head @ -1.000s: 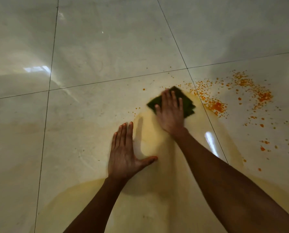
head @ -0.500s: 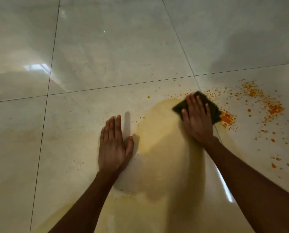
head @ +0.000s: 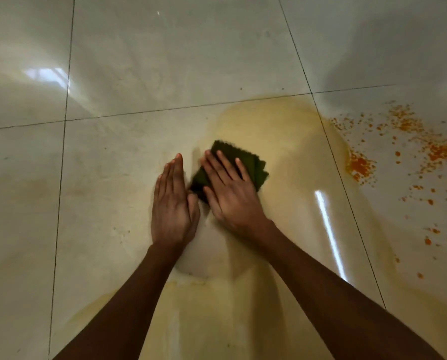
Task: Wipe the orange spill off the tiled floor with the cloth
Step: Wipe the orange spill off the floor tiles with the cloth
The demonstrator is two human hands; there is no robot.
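A dark green cloth (head: 253,162) lies flat on the glossy tiled floor (head: 180,61), inside a wide yellowish wet smear (head: 290,141). My right hand (head: 230,193) presses flat on the cloth's near part, fingers spread, covering much of it. My left hand (head: 173,203) rests palm down on the tile just left of the cloth, fingers together, its thumb touching the cloth's near corner. Orange specks and blobs of spill (head: 360,166) are scattered on the tile to the right, apart from the cloth.
The yellow smear runs down toward me between and under my forearms (head: 212,307). Dark grout lines (head: 61,162) cross the floor. A bright window reflection (head: 329,229) streaks the wet tile on the right.
My right hand has dragged the cloth left and toward me, away from the orange specks, until it sits beside my left hand. The yellow smear has widened to the right.
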